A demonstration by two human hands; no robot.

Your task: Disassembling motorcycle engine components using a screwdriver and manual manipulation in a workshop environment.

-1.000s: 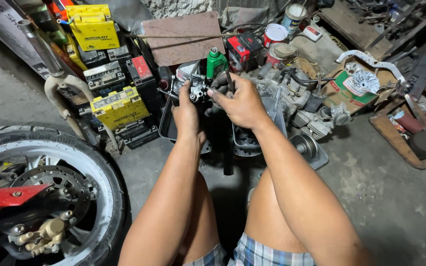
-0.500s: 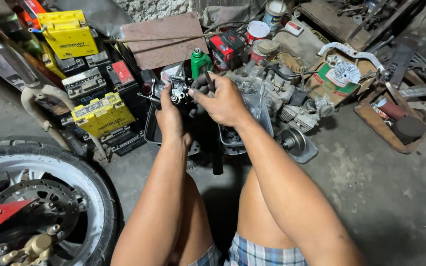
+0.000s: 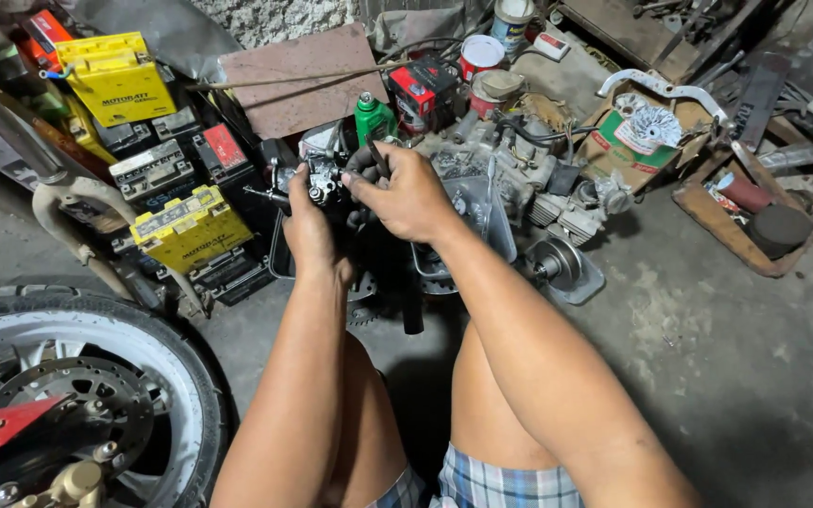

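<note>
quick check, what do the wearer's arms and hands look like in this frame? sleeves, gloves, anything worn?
Both arms are bare from the frame edge to the wrist: no sleeves, gloves, watch or bands show. The left hand and right hand are bare too, and the right fingertips look smudged dark, as with grease. The only clothing in view is plaid shorts in blue, white and grey at the bottom edge.

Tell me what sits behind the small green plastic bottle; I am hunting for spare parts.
Behind the small green plastic bottle leans a flat brown board, with a red-and-black box beside it. The bottle's base is hidden by the right hand and small metal part.
</note>
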